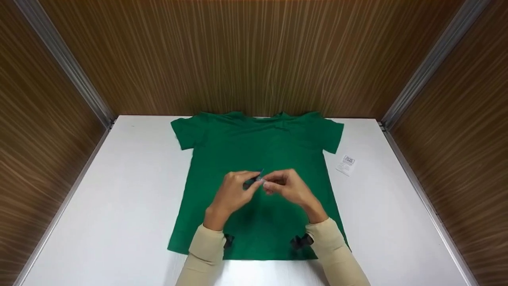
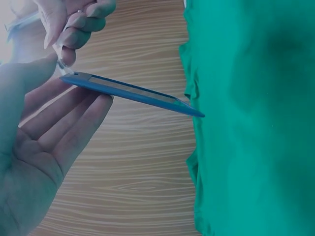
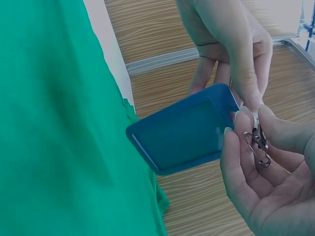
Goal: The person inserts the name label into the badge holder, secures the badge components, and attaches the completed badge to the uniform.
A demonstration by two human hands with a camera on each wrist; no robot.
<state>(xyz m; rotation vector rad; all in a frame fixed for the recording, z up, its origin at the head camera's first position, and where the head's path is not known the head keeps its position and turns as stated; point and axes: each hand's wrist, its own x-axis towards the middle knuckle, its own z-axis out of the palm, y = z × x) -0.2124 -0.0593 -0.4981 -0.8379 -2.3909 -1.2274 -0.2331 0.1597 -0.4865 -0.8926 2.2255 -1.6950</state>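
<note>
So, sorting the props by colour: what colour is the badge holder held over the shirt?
Blue; the badge holder shows best in the right wrist view.

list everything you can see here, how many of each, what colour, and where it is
T-shirt: one, green, spread flat on the table, collar toward the far wall.
Badge holder: one, blue, held above the shirt between both hands.
Metal clip: one, silver, at the holder's top edge.
Paper tag: one, white, on the table right of the shirt.
Table: one, white.
Walls: brown wood grain, three sides.
Left hand: holds the badge holder.
Right hand: pinches the clip.
</note>
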